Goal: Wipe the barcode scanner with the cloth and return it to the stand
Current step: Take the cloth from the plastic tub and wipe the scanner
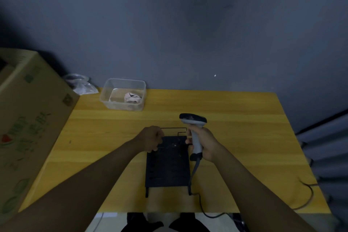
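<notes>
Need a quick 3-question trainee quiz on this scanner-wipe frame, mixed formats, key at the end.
1. True or false: the cloth lies in the clear plastic container at the back of the table.
2. Which of the hands grips the barcode scanner? A) left hand B) right hand C) both
3. Fill in: the left hand rests at the upper edge of the black ____, which lies in front of the person.

Key: 1 true; 2 B; 3 stand. The left hand is closed in a fist, and what it holds, if anything, cannot be told.
</notes>
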